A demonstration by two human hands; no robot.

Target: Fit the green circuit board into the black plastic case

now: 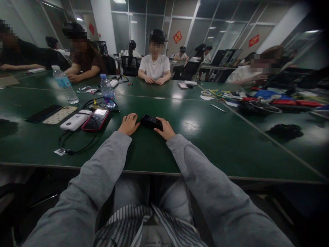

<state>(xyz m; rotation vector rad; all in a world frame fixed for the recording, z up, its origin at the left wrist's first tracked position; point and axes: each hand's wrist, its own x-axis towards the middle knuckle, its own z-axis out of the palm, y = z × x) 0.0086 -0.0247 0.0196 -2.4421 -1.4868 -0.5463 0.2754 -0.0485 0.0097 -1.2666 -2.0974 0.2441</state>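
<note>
A small black box-shaped object (148, 121) lies on the green table in front of me; its exact kind is too dark to tell. My right hand (166, 129) grips its right end, thumb on the near side and fingers over the far side. Just beyond the left end rests my left hand (129, 124), palm down on the table, its fingers loosely bent and apart with nothing in them. The left thumb points at the object, close to it; whether they touch I cannot tell.
Left of my hands lie a red-edged phone (95, 120), a white power bank (76, 120) with a black cable, and two more phones. Two water bottles (65, 85) stand behind them. Tangled cables (218, 93) and a pen (218, 108) are at right. Several people sit around.
</note>
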